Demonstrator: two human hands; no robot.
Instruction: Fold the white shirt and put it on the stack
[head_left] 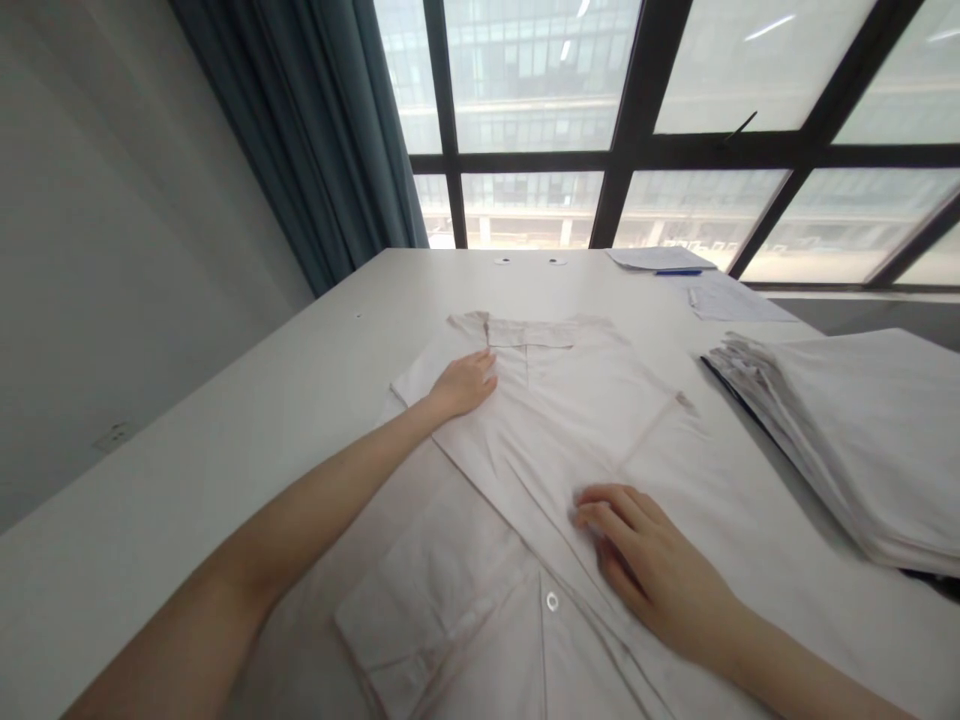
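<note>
A white shirt (pixel 555 420) lies spread on the table, its collar end (pixel 529 333) toward the window. Its left side is folded inward, and a cuff-like part with a seam (pixel 420 620) lies near the front. A pale round button (pixel 552 601) shows close to the bottom. My left hand (pixel 466 384) rests flat on the cloth just below the collar, fingers stretched out. Over the lower right of the shirt is my right hand (pixel 637 550), its fingers loosely bent and apart, with nothing visible in them. Whether its fingertips touch the cloth I cannot tell.
A stack of folded white cloth (pixel 870 430) sits at the right on the white table (pixel 225 430). Papers (pixel 660 258) and a blue pen (pixel 679 272) lie at the far right. Beyond are a large window (pixel 540 100) and a blue curtain (pixel 322 130).
</note>
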